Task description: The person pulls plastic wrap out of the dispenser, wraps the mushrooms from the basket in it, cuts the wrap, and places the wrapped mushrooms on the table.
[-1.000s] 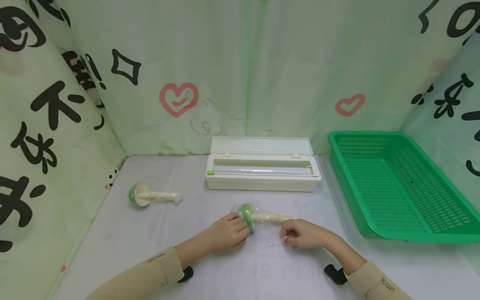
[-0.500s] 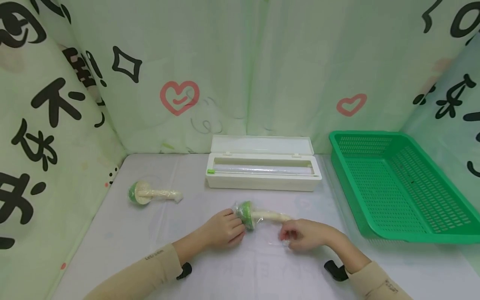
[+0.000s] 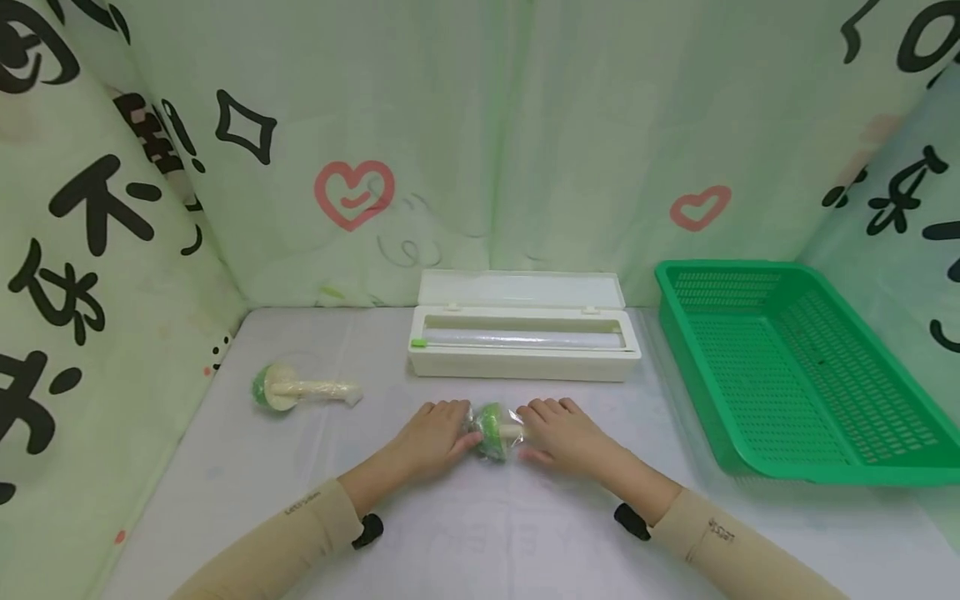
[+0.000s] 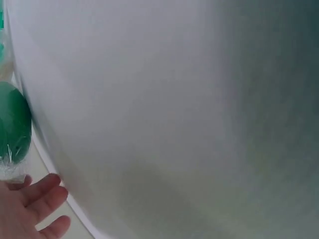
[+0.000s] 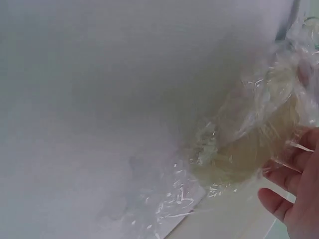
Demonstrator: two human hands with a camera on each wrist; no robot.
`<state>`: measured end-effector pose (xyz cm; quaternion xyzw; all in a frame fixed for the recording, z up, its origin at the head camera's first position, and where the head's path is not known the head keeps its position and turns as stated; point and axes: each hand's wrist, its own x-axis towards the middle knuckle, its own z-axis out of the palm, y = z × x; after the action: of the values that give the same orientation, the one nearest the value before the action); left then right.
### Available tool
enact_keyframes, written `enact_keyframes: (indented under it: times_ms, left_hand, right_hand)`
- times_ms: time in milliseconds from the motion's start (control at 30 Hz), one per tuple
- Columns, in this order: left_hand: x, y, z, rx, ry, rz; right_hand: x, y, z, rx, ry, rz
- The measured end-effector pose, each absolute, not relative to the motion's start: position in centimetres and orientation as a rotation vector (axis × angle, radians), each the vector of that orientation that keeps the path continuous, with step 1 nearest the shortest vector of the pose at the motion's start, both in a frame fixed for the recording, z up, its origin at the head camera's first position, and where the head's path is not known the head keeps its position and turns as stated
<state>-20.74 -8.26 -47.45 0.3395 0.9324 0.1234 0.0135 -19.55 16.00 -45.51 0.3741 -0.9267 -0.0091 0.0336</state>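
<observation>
A green-capped mushroom (image 3: 491, 430), loosely wrapped in clear cling film, lies on the table between my hands. At its cap end my left hand (image 3: 437, 437) has its thumb reaching to the film; in the left wrist view its fingers (image 4: 46, 196) are extended just below the green cap (image 4: 12, 122). My right hand (image 3: 564, 435) lies over the stem end and hides most of it. Crinkled film (image 5: 169, 194) spreads past the pale stem (image 5: 244, 154) in the right wrist view, where the relaxed fingers (image 5: 284, 174) touch the wrapping. Another wrapped mushroom (image 3: 300, 388) lies at left.
Behind the hands stands a white cling-film dispenser (image 3: 525, 365), its lid raised and a roll inside. To the right is a green perforated basket (image 3: 738, 454). A printed pale green curtain (image 3: 450, 125) encloses the white-covered table (image 3: 450, 542) at the back and sides.
My right hand has let go of the film's near edge and moved left and up over the stem. My left hand has shifted slightly up, with its thumb now at the cap.
</observation>
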Motion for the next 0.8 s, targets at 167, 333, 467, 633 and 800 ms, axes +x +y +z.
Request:
enact_keyframes:
  times_ms: [167,333,467,633,800]
  left_hand:
    - [-20.3,-7.6,-47.2,0.966,2.798,0.347]
    - [-19.9,-7.1,-47.1,0.93,2.812,0.367]
    - [-19.6,-6.8,-47.0,0.923,2.849,0.415]
    - [-19.4,-6.3,-46.9,0.926,2.867,0.479]
    - [-19.4,-6.3,-46.8,0.891,2.847,0.516]
  right_hand:
    - [-19.5,14.4,-45.8,1.199,-2.843,-0.26]
    - [-19.5,13.8,-46.1,1.246,-2.864,-0.346]
    - [-19.6,13.7,-46.3,1.258,-2.811,-0.423]
    - [-19.7,13.2,-46.9,1.198,-2.765,-0.395]
    - [-19.9,12.6,-47.2,1.159,-2.73,-0.338]
